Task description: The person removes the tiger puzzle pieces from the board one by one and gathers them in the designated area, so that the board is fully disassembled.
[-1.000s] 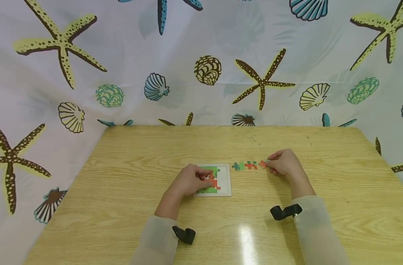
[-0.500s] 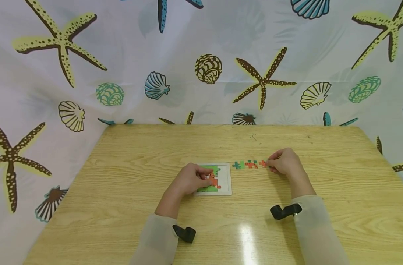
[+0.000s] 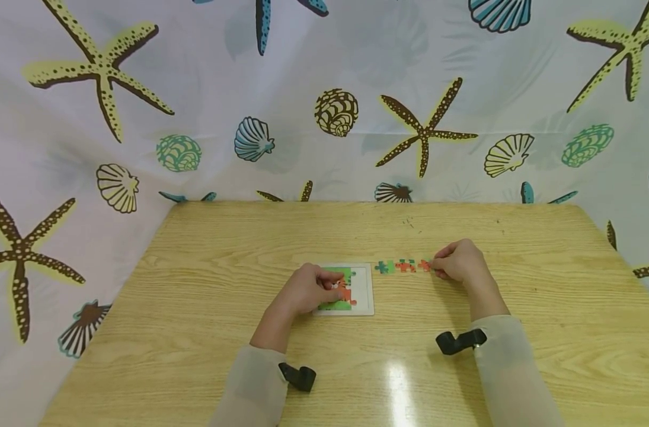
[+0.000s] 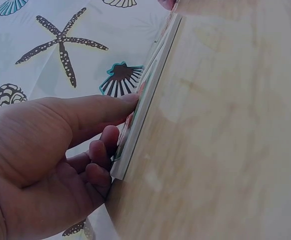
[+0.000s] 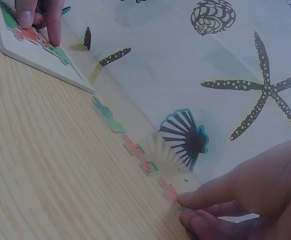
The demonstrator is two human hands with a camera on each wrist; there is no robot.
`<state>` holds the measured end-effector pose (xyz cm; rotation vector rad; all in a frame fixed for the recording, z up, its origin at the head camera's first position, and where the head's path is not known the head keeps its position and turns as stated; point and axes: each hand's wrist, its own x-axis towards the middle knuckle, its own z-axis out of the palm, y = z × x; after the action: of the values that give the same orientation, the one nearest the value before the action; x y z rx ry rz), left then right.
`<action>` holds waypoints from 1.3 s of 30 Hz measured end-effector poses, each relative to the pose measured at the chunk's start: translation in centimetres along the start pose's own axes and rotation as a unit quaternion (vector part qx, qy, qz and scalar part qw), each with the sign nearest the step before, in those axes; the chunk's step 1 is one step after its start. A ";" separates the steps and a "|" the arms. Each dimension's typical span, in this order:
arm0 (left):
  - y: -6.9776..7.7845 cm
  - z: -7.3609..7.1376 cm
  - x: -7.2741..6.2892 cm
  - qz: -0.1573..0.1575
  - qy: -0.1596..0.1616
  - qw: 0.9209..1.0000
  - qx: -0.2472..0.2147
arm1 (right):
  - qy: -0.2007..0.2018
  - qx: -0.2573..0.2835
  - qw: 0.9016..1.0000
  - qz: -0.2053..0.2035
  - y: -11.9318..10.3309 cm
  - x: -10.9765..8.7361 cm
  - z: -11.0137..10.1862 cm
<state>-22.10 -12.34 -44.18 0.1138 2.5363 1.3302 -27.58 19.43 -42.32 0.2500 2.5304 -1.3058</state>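
White fabric sheeting printed with starfish and seashells lines the yellowish wood-grain desk's far and side edges; a white light streak gleams well short of the far edge.

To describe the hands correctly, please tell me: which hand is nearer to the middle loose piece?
Right. The right hand is just right of the middle piece, pinching the end piece; the left hand is farther, to its left, on the puzzle.

Flat on the bench, a white puzzle tray, part-filled in green and orange; beside it, in a row, teal-and-green piece, orange-and-green piece, orange end piece, pinched.
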 end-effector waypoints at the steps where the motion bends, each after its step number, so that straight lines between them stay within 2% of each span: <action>1: 0.0 0.0 0.0 0.000 0.000 1.000 0.001 | 0.000 0.000 1.000 -0.001 0.0 0.0 0.0; 14: 0.0 -0.2 0.1 -0.001 0.002 1.000 -0.004 | 0.013 -0.019 1.000 0.008 -0.8 -0.6 -0.4; 17: 0.0 -0.3 0.2 0.001 0.004 1.000 -0.004 | 0.010 -0.010 1.000 0.006 -1.0 -0.7 -0.5; 22: -0.1 -0.4 0.2 0.003 0.004 1.000 -0.010 | -0.020 0.060 0.998 -0.005 -0.9 -0.4 -0.5; 25: -0.1 -0.4 0.2 0.001 0.005 1.000 -0.015 | -0.053 0.119 0.991 -0.011 -0.7 -0.1 -0.3; 28: -0.2 -0.3 0.2 -0.004 0.008 1.000 -0.014 | -0.087 0.150 0.984 -0.033 -0.6 0.1 0.0; 33: -0.4 -0.2 0.2 -0.017 0.007 1.000 -0.012 | -0.111 0.153 0.979 -0.076 -0.4 0.3 0.7; 39: -0.6 0.0 0.2 -0.008 0.008 1.000 -0.012 | -0.110 0.121 0.981 -0.101 -0.5 0.3 1.6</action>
<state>-22.24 -12.64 -44.67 0.0774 2.5275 1.3613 -27.77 17.80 -42.94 -0.1013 2.2571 -1.6226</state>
